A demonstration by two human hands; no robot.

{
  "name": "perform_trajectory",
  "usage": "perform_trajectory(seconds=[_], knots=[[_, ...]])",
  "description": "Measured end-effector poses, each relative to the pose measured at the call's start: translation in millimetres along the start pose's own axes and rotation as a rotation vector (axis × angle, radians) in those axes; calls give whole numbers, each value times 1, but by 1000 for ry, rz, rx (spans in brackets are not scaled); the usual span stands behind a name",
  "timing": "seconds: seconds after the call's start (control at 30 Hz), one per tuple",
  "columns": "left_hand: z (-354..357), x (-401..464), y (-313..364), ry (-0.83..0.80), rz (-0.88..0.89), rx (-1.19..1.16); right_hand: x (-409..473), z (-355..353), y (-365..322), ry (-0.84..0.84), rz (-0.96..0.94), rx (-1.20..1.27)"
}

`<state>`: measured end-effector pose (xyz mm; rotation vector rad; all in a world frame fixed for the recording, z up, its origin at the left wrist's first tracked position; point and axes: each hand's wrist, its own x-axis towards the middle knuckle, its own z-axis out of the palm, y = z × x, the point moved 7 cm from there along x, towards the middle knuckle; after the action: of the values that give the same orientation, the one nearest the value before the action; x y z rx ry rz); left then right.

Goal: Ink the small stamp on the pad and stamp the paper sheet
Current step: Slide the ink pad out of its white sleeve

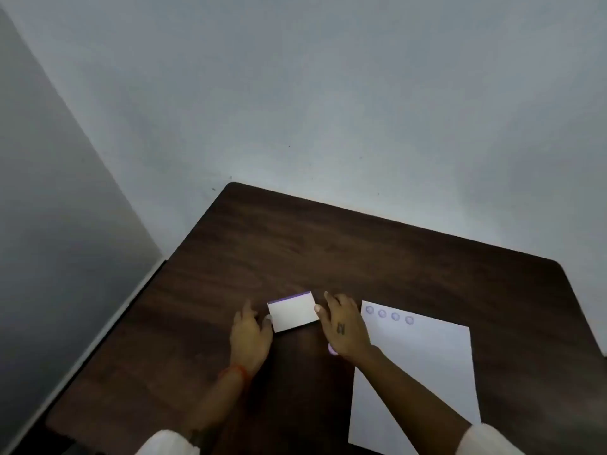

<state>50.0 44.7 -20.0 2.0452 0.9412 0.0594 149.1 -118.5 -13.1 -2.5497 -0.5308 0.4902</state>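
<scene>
The ink pad (293,311), a closed white case with a purple far edge, lies mid-table. My left hand (250,336) touches its left side with the thumb, the fingers spread. My right hand (343,326) presses its thumb against the pad's right side. A small pale pink stamp (332,349) peeks out from under the heel of my right hand; most of it is hidden. To the right lies the white paper sheet (423,366), with a row of several round purple prints along its top edge.
The dark wooden table (295,251) stands in a corner of grey walls, its far and left edges close to them. My right forearm crosses the paper's lower left corner.
</scene>
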Motion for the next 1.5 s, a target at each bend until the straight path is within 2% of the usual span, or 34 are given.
perform_trajectory(seconds=[0.2, 0.33, 0.5, 0.73, 0.9, 1.17, 1.5], knots=[[17, 3, 8, -90, 17, 4, 13, 15, -5, -72, 52, 44], [20, 0, 8, -84, -13, -13, 13, 15, -8, -78, 35, 15], [16, -6, 12, -41, -58, -37, 9, 9, -15, -1, 10, 16], [-29, -14, 11, 113, -3, -72, 0, 6, -50, 90, -108, 114], [-52, -36, -22, 203, -37, -88, -15, 32, -69, 3, -151, 157], [-53, -55, -70, 184, -143, -28, -41, 77, -74, -202, -136, 141], [-52, -48, -69, 152, -140, 24, -41, 73, -72, -224, -123, 205]])
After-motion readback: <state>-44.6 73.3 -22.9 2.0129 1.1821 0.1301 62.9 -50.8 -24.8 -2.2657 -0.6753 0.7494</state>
